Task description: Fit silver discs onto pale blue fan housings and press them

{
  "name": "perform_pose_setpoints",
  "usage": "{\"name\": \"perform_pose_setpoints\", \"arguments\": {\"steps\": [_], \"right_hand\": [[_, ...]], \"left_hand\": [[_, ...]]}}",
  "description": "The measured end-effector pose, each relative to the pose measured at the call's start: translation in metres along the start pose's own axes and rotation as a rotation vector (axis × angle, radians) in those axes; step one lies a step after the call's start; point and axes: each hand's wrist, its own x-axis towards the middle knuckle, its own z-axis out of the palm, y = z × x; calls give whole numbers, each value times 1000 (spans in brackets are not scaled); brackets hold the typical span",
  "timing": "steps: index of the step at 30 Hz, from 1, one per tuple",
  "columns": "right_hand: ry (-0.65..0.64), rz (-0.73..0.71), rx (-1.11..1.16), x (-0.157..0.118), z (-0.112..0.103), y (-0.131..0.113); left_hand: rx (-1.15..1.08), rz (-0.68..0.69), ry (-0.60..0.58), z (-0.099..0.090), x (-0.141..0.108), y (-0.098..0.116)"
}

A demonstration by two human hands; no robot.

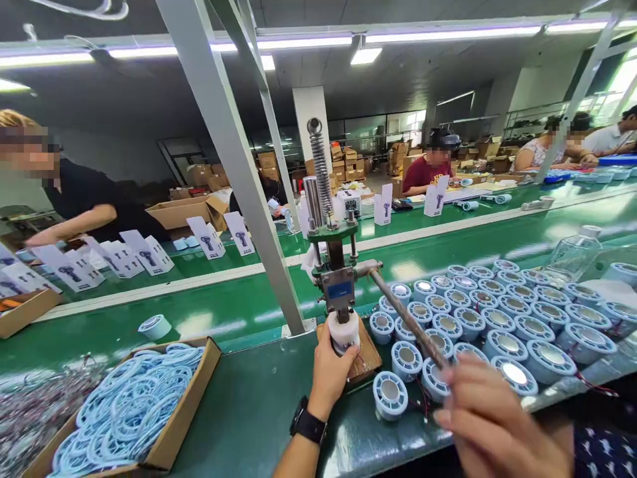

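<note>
A small hand press (pixel 334 265) with a tall spring stands on a wooden base (pixel 367 358) at the bench's middle. My left hand (pixel 329 372), a black watch on its wrist, grips a round white-and-blue part (pixel 344 332) sitting under the press ram. My right hand (pixel 490 418) holds the end of the press's long metal lever (pixel 405 318), which slopes down toward me. The right hand is blurred.
Many round blue motor housings (pixel 497 318) lie in rows to the right of the press. A cardboard box of blue rings (pixel 129 411) sits at left. A grey post (pixel 239 166) rises beside the press. Other people work across the green conveyor (pixel 223 305).
</note>
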Motion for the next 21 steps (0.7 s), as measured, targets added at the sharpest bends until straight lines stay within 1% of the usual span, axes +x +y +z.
{"name": "perform_pose_setpoints", "arguments": {"steps": [1, 2, 3, 5, 6, 7, 9, 10, 11, 12, 13, 14, 15, 16, 17, 18, 19, 20, 21], "right_hand": [[-18, -17, -2, 24, -2, 6], [-10, -36, -2, 54, -2, 14], [53, -58, -4, 88, 2, 25], [150, -103, 49, 155, 20, 53], [159, -72, 63, 185, 35, 68], [142, -23, 57, 211, 51, 83], [55, 107, 12, 250, 83, 109], [5, 163, -12, 262, 95, 117], [-38, 201, -27, 268, 103, 122], [-71, 215, -34, 268, 107, 124], [-91, 213, -37, 262, 105, 123], [-109, 200, -42, 248, 100, 119], [-131, 181, -45, 226, 91, 112], [-159, 166, -40, 197, 81, 102], [-197, 164, -42, 160, 71, 91], [-252, 168, -13, 119, 63, 77], [-299, 202, 15, 74, 57, 63], [-369, 254, -3, 30, 54, 49], [-414, 277, -49, -12, 54, 36]], "left_hand": [[9, -3, 3, 0, -1, 1], [18, -5, 5, 0, -1, 2], [26, -4, 6, 0, -1, 3], [40, 2, 10, -1, -1, 5], [47, 7, 13, -2, -1, 5], [54, 12, 17, -3, -1, 5], [66, 21, 21, -4, -3, 6], [69, 25, 23, -4, -4, 7], [71, 27, 25, -5, -5, 7], [71, 29, 26, -5, -7, 7], [69, 30, 26, -5, -8, 8], [64, 30, 23, -5, -9, 9], [56, 31, 19, -5, -11, 9], [47, 29, 15, -5, -11, 10], [35, 27, 13, -4, -12, 10], [22, 25, 12, -4, -12, 9], [5, 22, 14, -3, -12, 9], [-13, 19, 15, -2, -11, 8], [-33, 16, 16, -1, -10, 6]]}}
